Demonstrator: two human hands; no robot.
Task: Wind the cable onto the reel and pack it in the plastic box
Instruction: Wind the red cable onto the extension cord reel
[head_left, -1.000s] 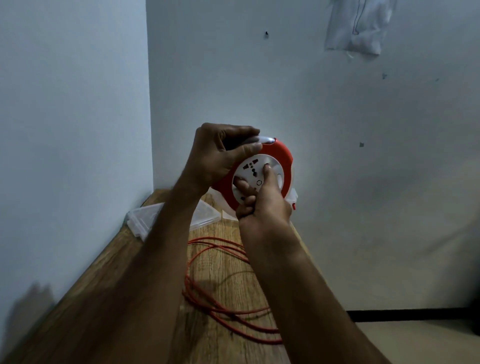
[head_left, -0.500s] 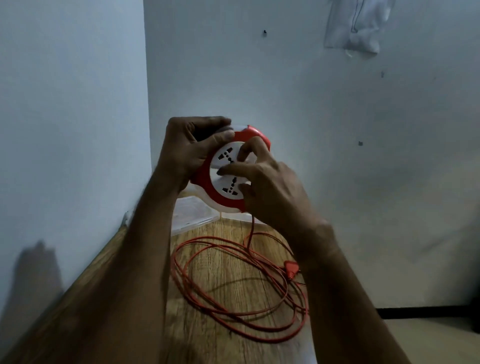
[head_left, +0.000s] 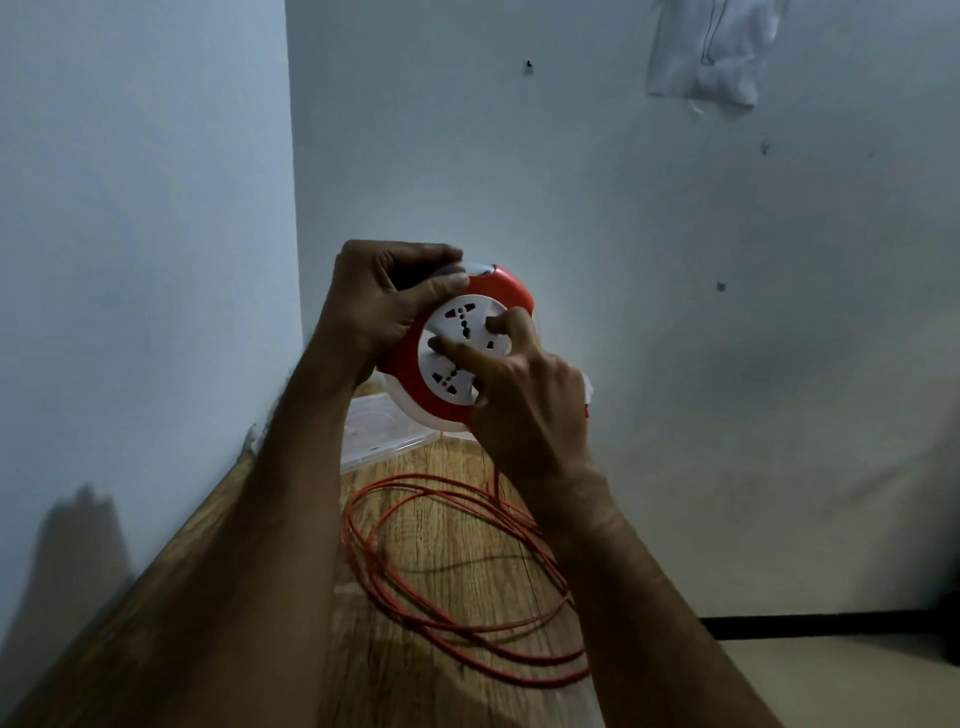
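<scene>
A round red-and-white cable reel (head_left: 506, 291) with socket holes on its white face is held upright above the table. My left hand (head_left: 382, 301) grips its top handle and left rim. My right hand (head_left: 519, 400) lies over the reel's lower right, thumb and fingers pressed on the white centre disc. The red cable (head_left: 441, 587) hangs from under the reel and lies in several loose loops on the wooden table (head_left: 291, 649). A clear plastic box (head_left: 374, 431) sits at the table's far end, partly hidden by my left forearm and the reel.
White walls meet in a corner just behind the box. The table's right edge runs beneath my right forearm, with pale floor (head_left: 841, 680) beyond it. A white plastic bag (head_left: 711, 52) hangs high on the wall.
My right hand has swung round the reel's face from below to its right side, and the white disc has turned. The cable loops have shifted, and the red plug seen half a second ago is hidden.
</scene>
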